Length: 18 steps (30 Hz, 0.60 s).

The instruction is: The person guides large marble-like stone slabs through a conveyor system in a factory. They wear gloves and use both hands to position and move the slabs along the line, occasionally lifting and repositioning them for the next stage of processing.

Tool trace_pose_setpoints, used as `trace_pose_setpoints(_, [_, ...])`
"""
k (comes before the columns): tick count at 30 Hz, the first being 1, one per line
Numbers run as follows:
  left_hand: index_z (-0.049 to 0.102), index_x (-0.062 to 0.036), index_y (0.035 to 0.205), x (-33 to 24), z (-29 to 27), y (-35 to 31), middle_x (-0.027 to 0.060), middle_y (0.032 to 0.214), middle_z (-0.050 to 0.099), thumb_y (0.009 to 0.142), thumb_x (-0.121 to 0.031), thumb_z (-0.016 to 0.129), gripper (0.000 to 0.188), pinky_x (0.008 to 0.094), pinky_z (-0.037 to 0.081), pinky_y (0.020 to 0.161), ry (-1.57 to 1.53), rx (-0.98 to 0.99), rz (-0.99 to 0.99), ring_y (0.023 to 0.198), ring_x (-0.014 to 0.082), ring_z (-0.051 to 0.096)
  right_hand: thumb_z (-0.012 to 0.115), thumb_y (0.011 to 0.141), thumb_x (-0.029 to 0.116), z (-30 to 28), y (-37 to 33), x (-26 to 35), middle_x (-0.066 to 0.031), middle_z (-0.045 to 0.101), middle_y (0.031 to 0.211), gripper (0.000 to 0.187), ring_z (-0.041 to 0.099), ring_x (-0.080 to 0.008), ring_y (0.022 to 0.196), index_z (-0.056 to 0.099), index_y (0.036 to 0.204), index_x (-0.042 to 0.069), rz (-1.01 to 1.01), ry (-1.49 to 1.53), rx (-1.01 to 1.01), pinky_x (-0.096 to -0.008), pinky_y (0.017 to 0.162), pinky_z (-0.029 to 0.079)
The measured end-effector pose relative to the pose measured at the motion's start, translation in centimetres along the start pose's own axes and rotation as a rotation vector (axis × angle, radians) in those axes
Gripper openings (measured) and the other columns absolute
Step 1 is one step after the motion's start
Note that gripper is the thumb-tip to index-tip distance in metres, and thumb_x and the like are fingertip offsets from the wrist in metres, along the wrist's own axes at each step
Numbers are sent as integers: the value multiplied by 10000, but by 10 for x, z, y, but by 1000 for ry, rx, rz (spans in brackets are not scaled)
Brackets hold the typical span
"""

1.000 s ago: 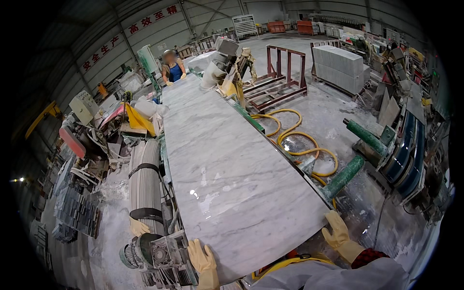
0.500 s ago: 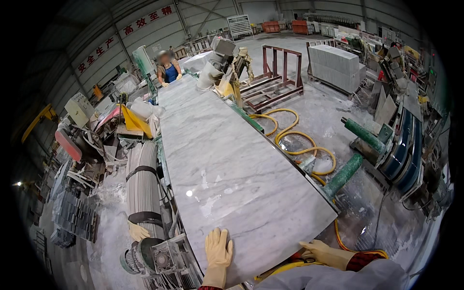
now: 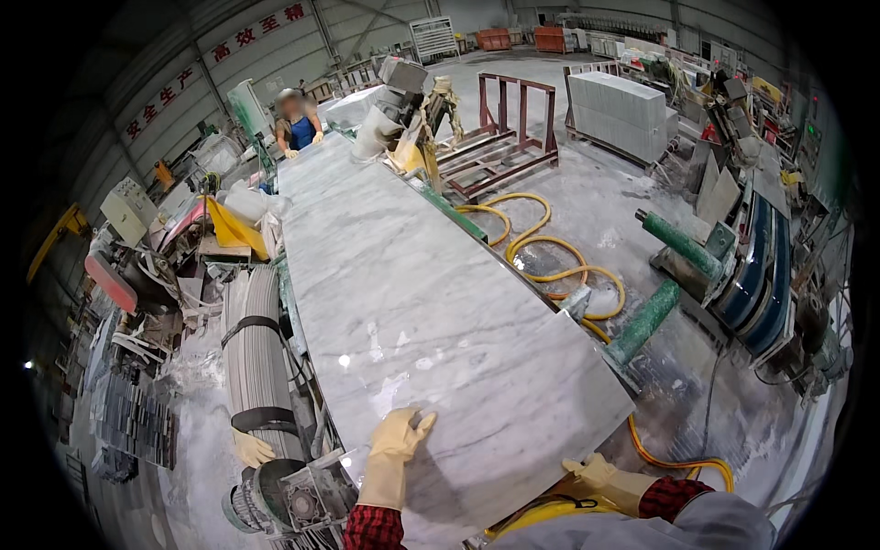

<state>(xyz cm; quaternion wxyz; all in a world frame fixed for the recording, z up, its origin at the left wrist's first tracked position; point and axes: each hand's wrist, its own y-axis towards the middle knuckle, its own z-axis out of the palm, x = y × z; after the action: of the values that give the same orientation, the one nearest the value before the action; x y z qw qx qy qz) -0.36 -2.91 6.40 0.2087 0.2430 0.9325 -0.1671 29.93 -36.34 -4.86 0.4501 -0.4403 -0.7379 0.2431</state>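
Observation:
A long grey-veined white marble slab [image 3: 431, 302] stretches away from me, with wet patches on its surface. On its near part rests my left hand [image 3: 396, 438], in a cream glove, fingers apart and pointing to the right. At the near right corner region my right hand [image 3: 607, 478], gloved alike, grips the slab's edge; some of its fingers are hidden below. Both forearms show red-and-black checked sleeves. Behind the slab's far end stands a person [image 3: 298, 126] in a blue apron, gloved hands by the edge.
Yellow hoses [image 3: 587, 270] coil on the wet floor to the right, near a green cylinder [image 3: 646, 321]. Left of the slab are a strapped grey bundle [image 3: 261, 353], a motor [image 3: 298, 500] and a cream glove [image 3: 250, 448]. A brown steel rack [image 3: 513, 137] stands farther back.
My left hand has slid farther forward on the slab, its fingers now turned rightward. My right hand stays at the edge. The whole view has shifted slightly.

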Motion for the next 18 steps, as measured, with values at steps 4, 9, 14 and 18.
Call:
trace_pose_setpoints(4, [762,-99,1129,41,11,18,200,1032,777,965,-592,718,521,480,577,896,172,127,-13,1020,418,734,742,878,765,6,21,-14,-314,754,1149,939,730,-401,1133,735,1152,-133,-99,42,107,-479,981,543])
trace_pose_setpoints(9, [763,-66,1213,12,-13,5,192,1108,796,966,-610,720,599,446,577,942,482,189,268,1056,393,747,803,971,498,38,76,-55,-253,757,1110,662,751,-360,1006,712,1209,-114,-64,551,186,-475,1021,582])
trace_pose_setpoints(14, [776,-8,1141,-72,-55,-61,208,1033,796,916,-638,793,669,442,588,886,48,2,-155,1017,394,756,735,1070,302,11,17,-7,-231,757,1133,473,767,-296,1074,670,1242,-134,-11,999,487,-459,1026,632])
trace_pose_setpoints(18, [782,29,932,-83,-55,-113,203,852,758,850,-508,927,563,396,564,737,235,-245,-83,825,279,753,758,1055,248,-8,-3,-1,-248,761,1166,496,769,-320,1092,627,1324,-148,-145,1001,495,-460,1025,642])
